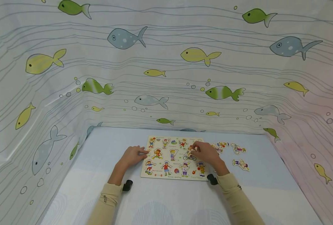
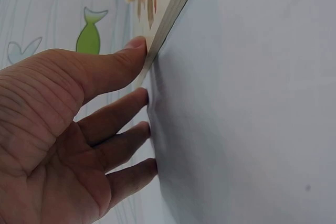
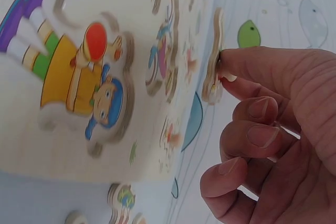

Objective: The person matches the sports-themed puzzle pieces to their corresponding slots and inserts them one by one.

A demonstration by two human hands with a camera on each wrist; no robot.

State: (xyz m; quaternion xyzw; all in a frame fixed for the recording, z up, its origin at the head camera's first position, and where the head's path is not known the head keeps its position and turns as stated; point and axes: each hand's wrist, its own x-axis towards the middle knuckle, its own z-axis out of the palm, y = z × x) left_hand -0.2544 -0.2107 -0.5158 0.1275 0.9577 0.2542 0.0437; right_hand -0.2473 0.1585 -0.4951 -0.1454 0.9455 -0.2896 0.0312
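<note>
Fish-printed cloth walls [image 1: 172, 84] stand around a pale table [image 1: 130, 206], where a picture puzzle board [image 1: 165, 160] lies flat. The left hand [image 1: 133, 156], fingers loosely extended, touches the board's left edge. The right hand [image 1: 207, 152] pinches a wooden piece [image 3: 212, 72] over the board's right side; loose pieces [image 1: 241, 164] lie beyond.

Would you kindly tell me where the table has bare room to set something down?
The table is bare between the sleeves in front of the puzzle board, and left of the left hand. It is crowded right of the board, where loose puzzle pieces lie near the right hand.
</note>
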